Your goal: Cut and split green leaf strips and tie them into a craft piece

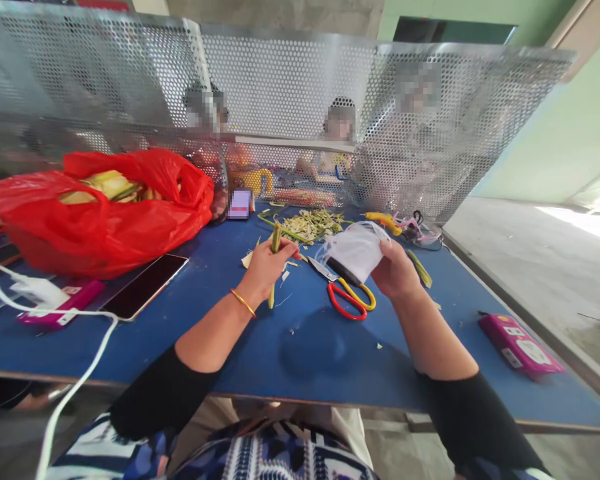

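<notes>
While the left hand [270,267] closes its fingers round a green stalk [276,239], hiding its middle, the right hand [397,267] grips a white bundle [364,243] by its side, some fingers out of sight behind it. The bundle overlaps part of the scissors [349,301]. A perforated screen [290,80] obscures people [337,123] beyond. Between the forearms [220,327], blue tabletop [260,367] stretches to its near edge; a red bag [145,233] crowds the left.
</notes>
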Motion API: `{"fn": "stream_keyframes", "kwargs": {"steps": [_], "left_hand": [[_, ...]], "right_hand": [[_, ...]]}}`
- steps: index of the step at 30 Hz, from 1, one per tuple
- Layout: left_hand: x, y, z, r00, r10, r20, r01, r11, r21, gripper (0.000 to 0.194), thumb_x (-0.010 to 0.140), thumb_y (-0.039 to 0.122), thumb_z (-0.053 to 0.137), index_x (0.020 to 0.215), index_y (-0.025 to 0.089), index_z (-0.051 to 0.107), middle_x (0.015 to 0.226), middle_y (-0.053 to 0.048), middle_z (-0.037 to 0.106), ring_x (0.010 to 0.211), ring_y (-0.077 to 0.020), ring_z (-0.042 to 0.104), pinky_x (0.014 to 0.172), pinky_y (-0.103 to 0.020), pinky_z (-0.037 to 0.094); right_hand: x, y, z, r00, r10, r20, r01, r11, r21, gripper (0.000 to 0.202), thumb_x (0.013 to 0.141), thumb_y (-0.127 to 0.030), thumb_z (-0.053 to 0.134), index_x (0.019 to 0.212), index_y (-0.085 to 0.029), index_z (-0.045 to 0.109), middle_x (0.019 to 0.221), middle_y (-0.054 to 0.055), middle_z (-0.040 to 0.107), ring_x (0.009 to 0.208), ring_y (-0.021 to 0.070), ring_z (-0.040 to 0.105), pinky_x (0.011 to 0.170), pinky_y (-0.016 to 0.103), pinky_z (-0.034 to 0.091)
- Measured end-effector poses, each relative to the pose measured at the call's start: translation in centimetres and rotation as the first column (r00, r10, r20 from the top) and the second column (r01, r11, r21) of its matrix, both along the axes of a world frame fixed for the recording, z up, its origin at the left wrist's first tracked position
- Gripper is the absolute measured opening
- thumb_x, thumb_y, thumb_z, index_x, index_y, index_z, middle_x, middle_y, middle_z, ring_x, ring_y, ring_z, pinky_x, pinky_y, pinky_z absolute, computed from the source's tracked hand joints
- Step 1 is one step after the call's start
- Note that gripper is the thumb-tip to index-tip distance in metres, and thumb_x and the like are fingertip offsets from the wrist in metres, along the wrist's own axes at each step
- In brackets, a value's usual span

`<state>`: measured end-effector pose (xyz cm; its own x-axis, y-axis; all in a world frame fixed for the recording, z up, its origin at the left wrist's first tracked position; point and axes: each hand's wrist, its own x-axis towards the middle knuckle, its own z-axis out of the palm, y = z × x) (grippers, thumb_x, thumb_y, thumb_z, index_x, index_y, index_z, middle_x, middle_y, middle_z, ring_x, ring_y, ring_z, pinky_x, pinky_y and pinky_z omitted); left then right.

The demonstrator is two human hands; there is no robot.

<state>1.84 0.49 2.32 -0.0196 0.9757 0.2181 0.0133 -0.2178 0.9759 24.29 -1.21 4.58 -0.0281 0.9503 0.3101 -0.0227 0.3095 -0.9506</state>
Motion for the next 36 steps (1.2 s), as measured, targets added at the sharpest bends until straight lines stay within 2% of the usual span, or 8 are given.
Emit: {"fn": "stream_keyframes", "kwargs": {"steps": [4, 8, 13, 21, 27, 31, 34, 36], "left_hand": [[-1.8, -0.1, 1.0, 0.996, 0.024, 0.088, -0.019, 0.998, -0.058, 0.022, 0.071, 0.034, 0.072, 0.065, 0.018, 0.058, 0.059, 0.002, 0.059, 0.039, -0.0039, 0.031, 0.038, -0.02, 0.024], [-3.2, -0.3, 1.5, 0.985, 0.015, 0.174, 0.0, 0.996, -0.084, 0.019, 0.071, 0.028, 0.071, 0.066, 0.018, 0.056, 0.058, 0.004, 0.054, 0.036, -0.0019, 0.024, 0.035, -0.019, 0.015], [-4.2, -0.2, 1.0, 0.982, 0.015, 0.187, 0.005, 0.994, -0.108, 0.017, 0.071, 0.026, 0.071, 0.065, 0.019, 0.056, 0.058, 0.003, 0.054, 0.036, -0.0013, 0.023, 0.034, -0.019, 0.013], [-4.5, 0.3, 0.2, 0.991, 0.077, 0.113, -0.054, 0.98, -0.193, 0.017, 0.074, 0.021, 0.068, 0.063, 0.019, 0.054, 0.056, 0.003, 0.051, 0.037, -0.0035, 0.027, 0.037, -0.022, 0.016], [-4.3, 0.3, -0.2, 0.99, 0.1, 0.098, -0.08, 0.979, -0.188, 0.019, 0.076, 0.018, 0.064, 0.06, 0.019, 0.053, 0.056, 0.001, 0.051, 0.04, -0.0046, 0.029, 0.038, -0.023, 0.018], [-4.1, 0.0, 0.0, 0.988, 0.086, 0.132, -0.059, 0.979, -0.194, 0.019, 0.077, 0.017, 0.063, 0.062, 0.019, 0.052, 0.056, 0.002, 0.05, 0.038, -0.0039, 0.024, 0.038, -0.023, 0.015], [-4.1, -0.3, 0.2, 0.984, 0.043, 0.172, -0.014, 0.986, -0.167, 0.016, 0.079, 0.017, 0.063, 0.067, 0.019, 0.052, 0.064, 0.001, 0.056, 0.038, -0.0028, 0.022, 0.037, -0.023, 0.013], [-4.1, -0.4, 0.3, 0.979, -0.017, 0.205, 0.051, 0.986, -0.162, 0.016, 0.082, 0.019, 0.062, 0.07, 0.02, 0.051, 0.072, 0.0, 0.062, 0.039, -0.0021, 0.022, 0.037, -0.022, 0.014]], "right_hand": [[1.8, -0.8, 0.0, 0.979, 0.109, 0.17, -0.109, 0.994, -0.007, 0.07, 0.047, -0.065, 0.084, 0.103, -0.024, 0.071, 0.098, 0.006, 0.073, 0.089, 0.028, 0.068, 0.082, 0.042, 0.054], [2.1, -1.3, -0.2, 0.913, 0.213, 0.348, -0.239, 0.97, 0.035, 0.065, 0.057, -0.051, 0.087, 0.113, -0.023, 0.069, 0.105, 0.007, 0.073, 0.093, 0.0251, 0.067, 0.084, 0.038, 0.054], [1.5, -1.7, -0.4, 0.814, 0.284, 0.506, -0.334, 0.943, 0.008, 0.063, 0.066, -0.036, 0.085, 0.123, -0.022, 0.064, 0.119, 0.01, 0.069, 0.105, 0.0257, 0.067, 0.093, 0.038, 0.054], [0.7, -2.4, -0.6, 0.66, 0.294, 0.691, -0.379, 0.925, -0.032, 0.061, 0.073, -0.03, 0.079, 0.131, -0.024, 0.061, 0.126, 0.01, 0.067, 0.112, 0.0273, 0.065, 0.098, 0.04, 0.053], [0.5, -2.7, -1.4, 0.574, 0.256, 0.778, -0.44, 0.898, 0.029, 0.056, 0.08, -0.016, 0.065, 0.134, -0.027, 0.055, 0.131, 0.009, 0.063, 0.12, 0.0264, 0.062, 0.102, 0.041, 0.05], [-0.1, -3.4, -1.7, 0.551, 0.221, 0.805, -0.397, 0.917, 0.02, 0.057, 0.081, -0.027, 0.071, 0.135, -0.027, 0.051, 0.132, 0.011, 0.061, 0.115, 0.0274, 0.063, 0.095, 0.039, 0.053], [-1.1, -4.0, -2.0, 0.56, 0.122, 0.82, -0.303, 0.951, 0.065, 0.056, 0.081, -0.043, 0.073, 0.13, -0.025, 0.053, 0.13, 0.013, 0.061, 0.111, 0.0292, 0.064, 0.09, 0.04, 0.054], [-1.7, -4.3, -2.2, 0.561, 0.049, 0.826, -0.244, 0.964, 0.108, 0.048, 0.085, -0.042, 0.068, 0.128, -0.025, 0.055, 0.126, 0.013, 0.062, 0.106, 0.0284, 0.064, 0.086, 0.039, 0.055]]}}
